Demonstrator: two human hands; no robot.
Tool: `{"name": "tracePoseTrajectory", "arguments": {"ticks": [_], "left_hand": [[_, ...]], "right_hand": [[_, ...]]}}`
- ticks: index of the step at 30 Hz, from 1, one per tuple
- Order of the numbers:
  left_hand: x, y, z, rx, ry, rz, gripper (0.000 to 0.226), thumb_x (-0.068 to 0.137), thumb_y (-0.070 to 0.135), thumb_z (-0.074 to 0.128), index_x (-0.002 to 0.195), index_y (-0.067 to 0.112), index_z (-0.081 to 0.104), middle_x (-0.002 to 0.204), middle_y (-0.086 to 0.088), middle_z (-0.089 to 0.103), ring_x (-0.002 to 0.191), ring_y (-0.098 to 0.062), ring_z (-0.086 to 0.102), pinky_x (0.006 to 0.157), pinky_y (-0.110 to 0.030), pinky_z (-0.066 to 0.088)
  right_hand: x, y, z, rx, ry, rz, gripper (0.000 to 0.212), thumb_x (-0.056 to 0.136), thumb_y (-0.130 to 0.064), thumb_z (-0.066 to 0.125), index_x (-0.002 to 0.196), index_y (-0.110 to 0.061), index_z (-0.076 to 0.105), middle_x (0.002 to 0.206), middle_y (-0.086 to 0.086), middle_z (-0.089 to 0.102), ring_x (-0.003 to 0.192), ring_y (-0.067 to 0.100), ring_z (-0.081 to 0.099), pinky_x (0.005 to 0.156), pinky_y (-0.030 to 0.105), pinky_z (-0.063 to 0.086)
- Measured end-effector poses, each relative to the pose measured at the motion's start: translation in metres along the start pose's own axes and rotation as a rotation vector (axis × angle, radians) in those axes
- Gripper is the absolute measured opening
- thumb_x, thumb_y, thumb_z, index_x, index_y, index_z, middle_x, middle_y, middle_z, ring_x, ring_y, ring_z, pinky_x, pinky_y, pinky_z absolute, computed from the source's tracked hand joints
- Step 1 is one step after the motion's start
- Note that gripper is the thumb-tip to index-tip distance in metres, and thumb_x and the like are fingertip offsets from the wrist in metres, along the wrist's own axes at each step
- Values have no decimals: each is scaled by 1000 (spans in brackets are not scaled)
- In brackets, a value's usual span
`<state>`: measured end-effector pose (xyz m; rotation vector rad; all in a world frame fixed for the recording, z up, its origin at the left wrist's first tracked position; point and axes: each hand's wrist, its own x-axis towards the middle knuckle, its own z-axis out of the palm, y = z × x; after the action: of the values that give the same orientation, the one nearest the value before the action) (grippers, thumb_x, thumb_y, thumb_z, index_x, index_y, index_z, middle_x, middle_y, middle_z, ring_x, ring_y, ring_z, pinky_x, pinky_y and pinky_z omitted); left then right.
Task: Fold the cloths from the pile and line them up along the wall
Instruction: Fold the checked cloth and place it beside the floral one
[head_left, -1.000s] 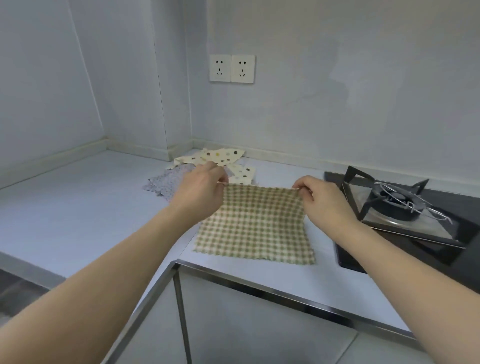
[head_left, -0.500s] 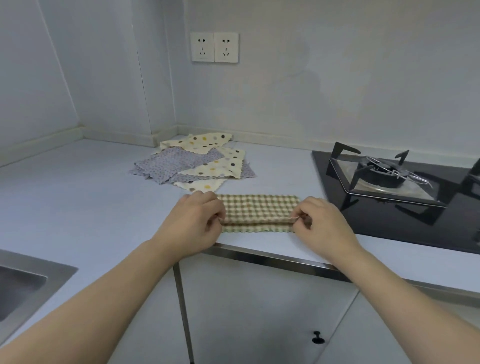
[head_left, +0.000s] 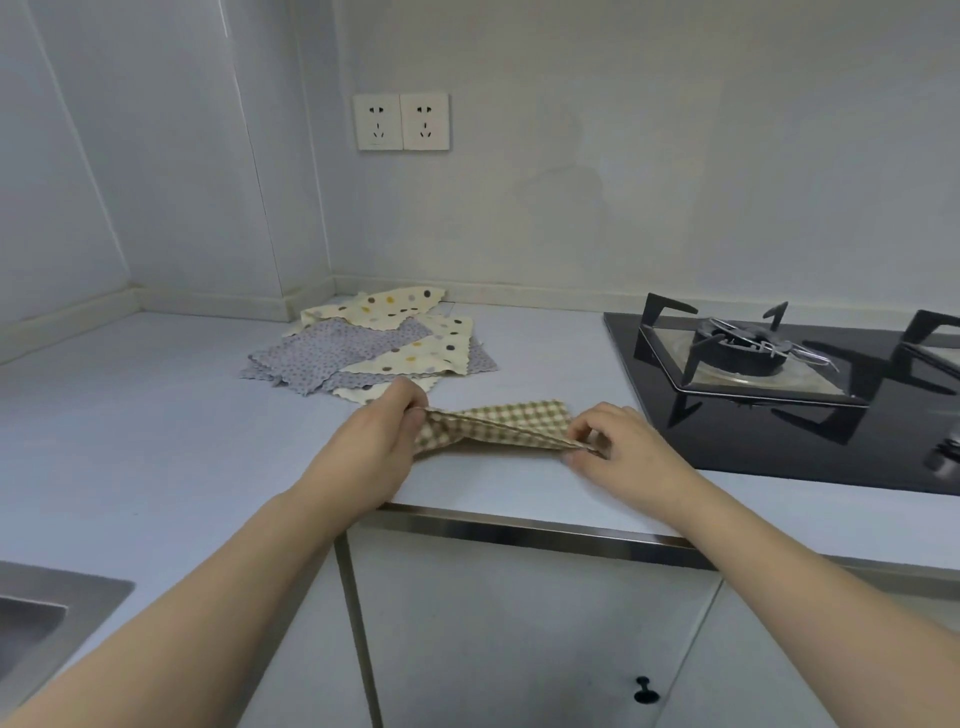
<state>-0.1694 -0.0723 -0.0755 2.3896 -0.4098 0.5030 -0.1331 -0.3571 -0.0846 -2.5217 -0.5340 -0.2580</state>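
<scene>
While your left hand (head_left: 382, 449) and right hand (head_left: 618, 449) each pinch an end of the checked cloth (head_left: 511, 423), folded into a strip just above the desk (head_left: 130, 441) near the pile (head_left: 374, 345), you look mid-fold, so next bring both ends together squarely.

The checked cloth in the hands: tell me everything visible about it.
The checked cloth is thin fabric in a green-and-cream check, folded into a narrow band. It lies crosswise near the counter's front edge. The left hand pinches one end, the right hand the other.
</scene>
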Motion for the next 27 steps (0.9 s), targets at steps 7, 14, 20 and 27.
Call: {"name": "tracePoseTrajectory", "arguments": {"ticks": [7,14,20,27], "left_hand": [[1,18,-7,46,-185,-34,22,91,49,56,105,35,47,84,8,59,71,-12,52,67,-33,42],[5,19,-17,16,-88,-37,14,94,34,60,82,25,60,57,5,53,48,-7,41,51,-27,34],[12,35,-26,-135,-114,-78,21,96,30,58,79,19,63,46,11,38,41,-7,32,43,-20,29],[23,34,-33,-177,-9,-206,24,92,39,62,80,19,68,55,4,50,47,-8,42,51,-25,36]], "right_hand": [[0,2,-6,399,161,123,7,88,-15,66,89,-22,67,86,-8,68,77,3,59,71,19,45],[-3,2,-12,509,255,97,5,89,-15,65,88,-15,69,90,4,70,76,8,56,73,20,43],[-10,-4,-21,769,290,109,6,91,-16,61,87,-17,65,86,-2,67,84,8,59,84,24,43],[26,-30,-66,877,161,123,8,89,-18,61,81,-17,61,72,-7,66,65,5,61,61,17,48]]}}
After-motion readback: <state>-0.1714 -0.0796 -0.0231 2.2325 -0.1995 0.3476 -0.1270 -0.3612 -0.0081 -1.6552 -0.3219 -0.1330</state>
